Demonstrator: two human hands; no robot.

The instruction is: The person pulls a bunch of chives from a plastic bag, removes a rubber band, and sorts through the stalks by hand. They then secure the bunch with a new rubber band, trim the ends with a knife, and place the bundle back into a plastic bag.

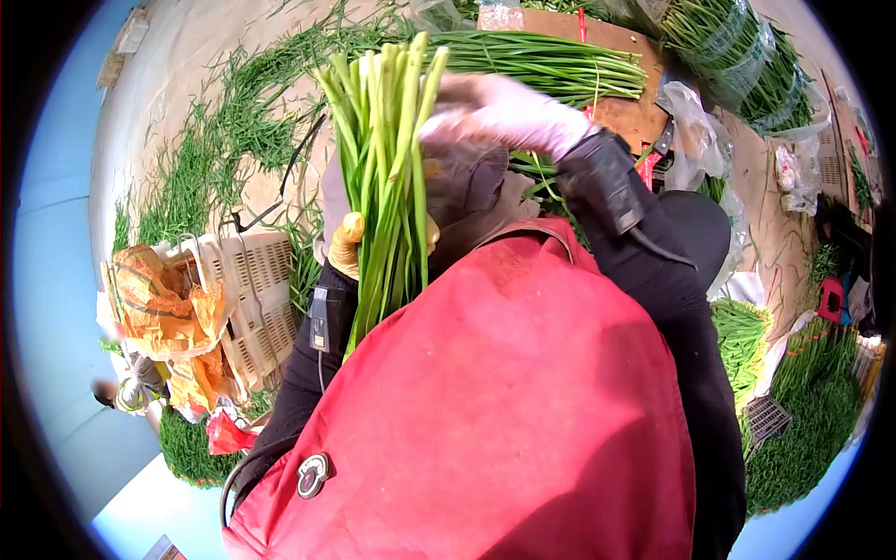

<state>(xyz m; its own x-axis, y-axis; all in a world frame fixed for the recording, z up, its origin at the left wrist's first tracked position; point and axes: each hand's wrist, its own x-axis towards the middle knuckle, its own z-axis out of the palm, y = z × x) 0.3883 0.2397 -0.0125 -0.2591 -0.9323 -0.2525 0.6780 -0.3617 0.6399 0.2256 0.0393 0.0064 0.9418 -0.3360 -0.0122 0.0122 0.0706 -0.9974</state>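
A bunch of long green stalks (pixel 387 177) stands nearly upright in front of the red apron (pixel 504 392), its pale cut ends at the top. Around its lower part is my left hand (pixel 350 241), in a yellowish glove, with fingers showing on both sides of the stalks. My right hand (pixel 499 112), in a pale pink glove, is at the upper right side of the bunch; its fingers are blurred and partly behind the stalk ends, so their grip is unclear. Beyond it, a bundle of green stalks (pixel 560 65) lies on a brown board (pixel 635 117).
Loose green leaves (pixel 252 112) litter the floor at the upper left. A white plastic crate (pixel 257 299) with orange bags (pixel 163 299) stands at the left. Wrapped bundles (pixel 747 56) lie at the upper right, and more greens (pixel 807 420) at the lower right.
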